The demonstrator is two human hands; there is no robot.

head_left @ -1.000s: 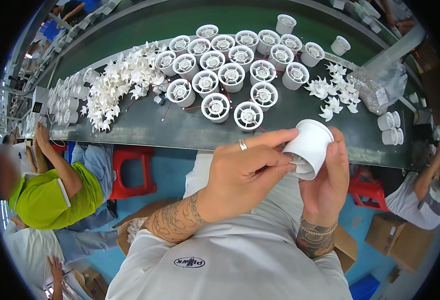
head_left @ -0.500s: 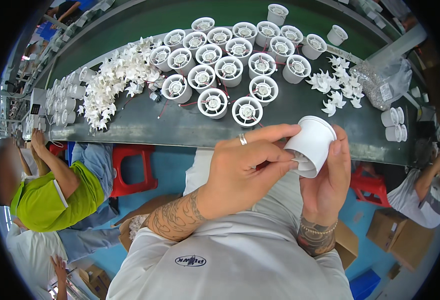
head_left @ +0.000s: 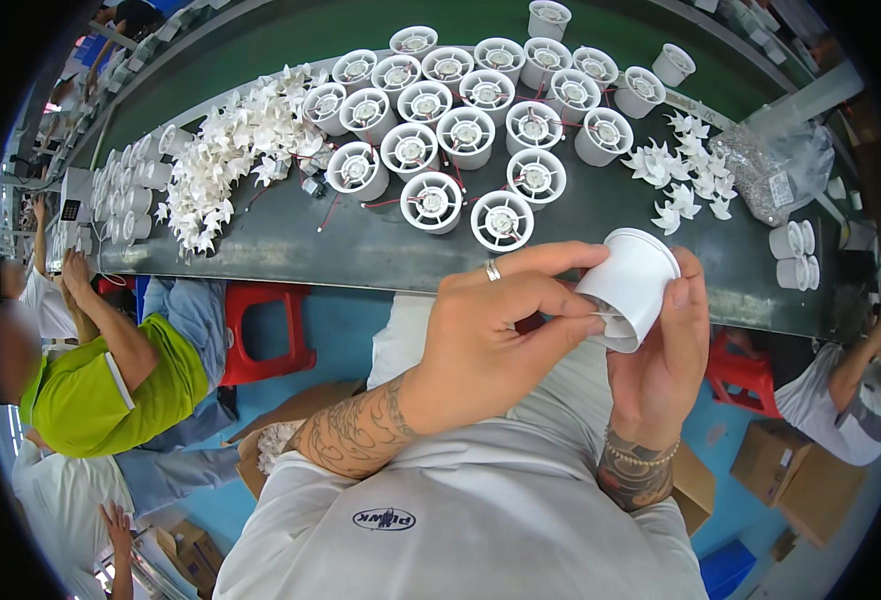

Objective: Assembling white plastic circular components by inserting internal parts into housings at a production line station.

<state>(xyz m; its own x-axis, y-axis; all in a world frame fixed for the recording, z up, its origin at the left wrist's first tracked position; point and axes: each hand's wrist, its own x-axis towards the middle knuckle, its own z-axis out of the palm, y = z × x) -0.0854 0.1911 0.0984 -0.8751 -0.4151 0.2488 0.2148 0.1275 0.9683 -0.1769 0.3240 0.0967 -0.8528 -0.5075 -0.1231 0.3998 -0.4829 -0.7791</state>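
- White cup (head_left: pixel 633 285) is the piece in hand; just off the table (head_left: pixel 361 255) near edge, over the lap side; flanged end up toward 12 to 1 o'clock, mouth tipped to about 7; probably angled so the left fingers get at the inside while the wearer can look in
- Right hand (head_left: pixel 666 345): curled round the cup from 3 to 5 o'clock, thumb and fingers apart by the cup's width; reads as the steadying grip, far fingers hidden behind the wall
- Left hand (head_left: pixel 506 325): comes in from 8 o'clock; top finger stretched out, tip on the cup's side, likely bracing it; thumb and another fingertip close together at the mouth; cannot tell if they pinch the rim, a part inside, or nothing
- Inside the cup: some white part shows at the mouth; shape mostly hidden by fingers
- From the held cup: spoked white cups (head_left: pixel 466 135) stand at 10 to 11 o'clock, spoked faces up, packed close; stance looks chosen for stability and reach; red wires (head_left: pixel 329 212) trail out between them
- Loose white star-shaped rotors (head_left: pixel 681 170) at 1 o'clock, within easy reach; bigger rotor heap (head_left: pixel 241 165) at 10, beyond the spoked cups' left side
- Clear bag (head_left: pixel 761 175) of small parts at 2 o'clock; four small white cups (head_left: pixel 793 255) grouped toward 3
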